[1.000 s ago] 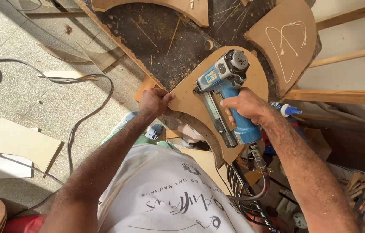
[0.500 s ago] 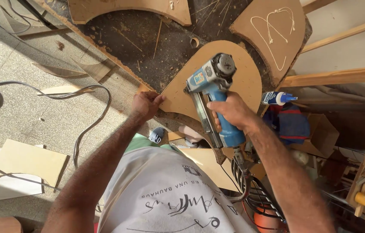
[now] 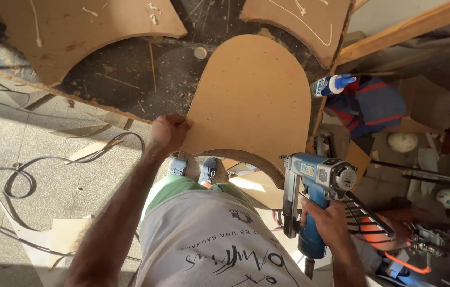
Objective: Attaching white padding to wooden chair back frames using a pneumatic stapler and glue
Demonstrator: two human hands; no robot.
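Fibreboard arched panel (image 3: pixel 254 101): left hand (image 3: pixel 167 133) clenched on its left edge. Right hand (image 3: pixel 327 217) wrapped around blue pneumatic stapler (image 3: pixel 315 191) handle.

a dark, scratched workbench top (image 3: pixel 145 79) strewn with sawdust carries an arched fibreboard panel (image 3: pixel 254 101) lying flat, two more cut boards (image 3: pixel 81 32) (image 3: pixel 299 18) at its far edge, and a glue bottle (image 3: pixel 331 85) just off its right side.
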